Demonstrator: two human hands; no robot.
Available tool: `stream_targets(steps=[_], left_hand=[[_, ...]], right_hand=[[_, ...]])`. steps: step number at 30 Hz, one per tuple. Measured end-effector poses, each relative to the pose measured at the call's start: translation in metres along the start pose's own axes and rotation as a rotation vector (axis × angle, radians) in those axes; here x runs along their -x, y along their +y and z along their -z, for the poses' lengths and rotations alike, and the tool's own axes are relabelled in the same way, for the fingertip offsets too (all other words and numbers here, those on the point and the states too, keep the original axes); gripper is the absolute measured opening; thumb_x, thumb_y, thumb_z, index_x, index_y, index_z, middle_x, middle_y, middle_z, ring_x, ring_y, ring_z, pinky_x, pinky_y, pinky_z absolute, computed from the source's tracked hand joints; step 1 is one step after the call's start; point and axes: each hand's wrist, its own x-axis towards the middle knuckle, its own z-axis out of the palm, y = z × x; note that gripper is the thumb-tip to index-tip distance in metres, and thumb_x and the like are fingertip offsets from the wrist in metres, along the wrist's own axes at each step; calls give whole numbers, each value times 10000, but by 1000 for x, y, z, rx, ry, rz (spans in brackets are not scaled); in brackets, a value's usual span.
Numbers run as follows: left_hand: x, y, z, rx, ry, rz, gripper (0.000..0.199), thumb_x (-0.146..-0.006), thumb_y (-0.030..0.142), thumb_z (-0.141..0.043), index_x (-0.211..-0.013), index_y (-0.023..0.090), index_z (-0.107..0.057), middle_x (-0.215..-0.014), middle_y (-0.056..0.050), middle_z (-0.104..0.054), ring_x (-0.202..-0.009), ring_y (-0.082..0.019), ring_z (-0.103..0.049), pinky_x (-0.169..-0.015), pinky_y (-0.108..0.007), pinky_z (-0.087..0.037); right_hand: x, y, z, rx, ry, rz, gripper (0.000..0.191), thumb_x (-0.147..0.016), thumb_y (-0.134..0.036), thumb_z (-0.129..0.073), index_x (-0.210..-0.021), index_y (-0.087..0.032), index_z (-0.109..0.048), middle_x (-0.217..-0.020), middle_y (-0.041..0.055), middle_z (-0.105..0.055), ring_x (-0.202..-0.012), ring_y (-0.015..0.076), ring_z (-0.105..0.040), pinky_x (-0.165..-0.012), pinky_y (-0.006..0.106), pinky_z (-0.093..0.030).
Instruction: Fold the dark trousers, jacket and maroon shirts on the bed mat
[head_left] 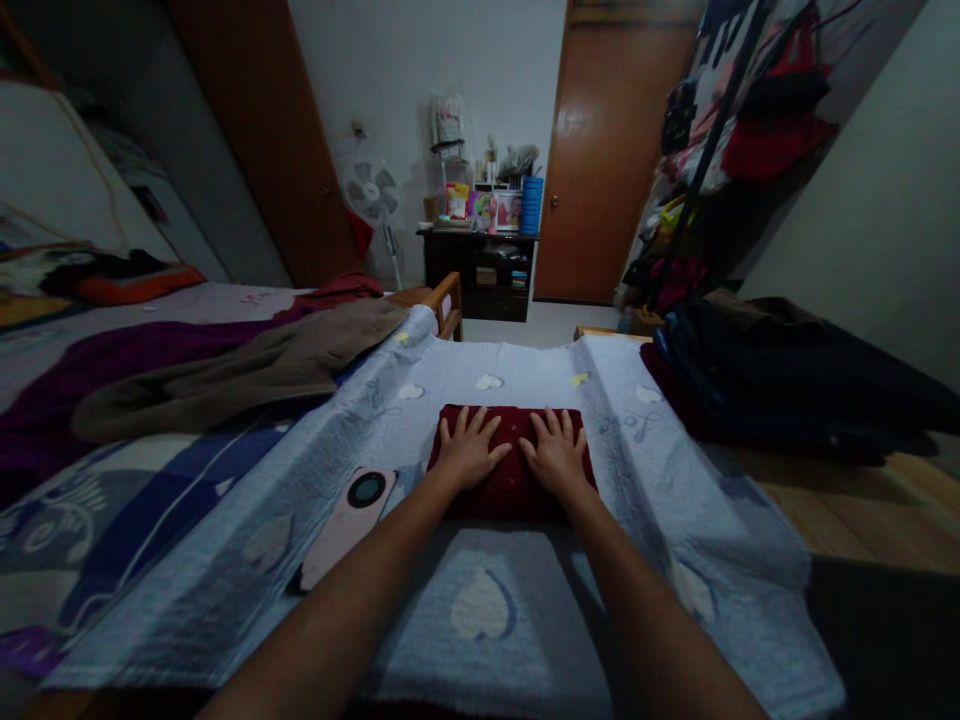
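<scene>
A dark red folded garment lies as a flat rectangle on a light blue cloth with heart patterns. Small buttons or dots run down its middle. My left hand rests flat on its left half, fingers spread. On the right half lies my right hand, palm down and fingers apart. Neither hand grips the fabric. Left of my left forearm, a pink phone with a round black camera ring lies face down on the cloth.
A stack of dark folded clothes sits on a wooden surface at right. Brown and purple garments are heaped on the bed at left. Farther back stand a white fan, a dark cabinet and a wooden door.
</scene>
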Motion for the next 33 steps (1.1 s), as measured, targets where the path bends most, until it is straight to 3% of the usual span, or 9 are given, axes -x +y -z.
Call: stream_targets(steps=[4,11,20,25,29,33], left_hand=[[8,-3,-8,-1,-6,9,712,-869,713,-253,-1474,340,-305,-1592,-15,-178,-1443,-384,-66,-1081,-695,-62],[10,-4,-20,4,22,15,683,-885,688,-251,-1479,354,-283,-1595,-3,-159,-1448,-373,-56,-1070,-705,-99],[9,-5,-22,44,41,12,651,-892,648,-322,-1463,335,-328,-1588,-22,-191,-1448,-372,-62,-1073,-702,-82],[15,-7,-14,89,111,-5,560,-900,522,-445,-1411,296,-421,-1555,-55,-288,-1437,-353,-144,-1103,-647,-121],[21,-21,-5,209,258,112,572,-831,385,-592,-1365,225,-462,-1522,-122,-329,-1416,-344,-220,-1121,-566,-198],[19,-44,-2,546,273,201,784,-689,253,-712,-1388,154,-373,-1437,-170,-422,-1349,-293,-375,-1121,-437,-292]], right_hand=[[5,4,-9,26,-68,-44,620,-931,-570,-296,-1480,-282,-302,-1592,39,-148,-1441,340,-59,-1092,627,-85],[6,8,-22,47,-76,-59,626,-933,-583,-253,-1498,-314,-239,-1602,8,-86,-1446,324,-24,-1087,632,-91],[4,9,-23,-30,-43,-55,620,-923,-573,-324,-1479,-300,-299,-1593,20,-143,-1442,330,-64,-1088,636,-99],[6,16,-14,-93,43,-50,602,-889,-504,-460,-1422,-229,-402,-1552,87,-261,-1415,323,-186,-1096,583,-174],[11,36,-3,-115,184,-148,617,-852,-450,-528,-1382,-150,-431,-1467,166,-379,-1348,330,-327,-1075,486,-278],[14,56,2,-246,110,-218,612,-844,-443,-524,-1337,-90,-441,-1264,202,-562,-1179,302,-526,-977,385,-401]])
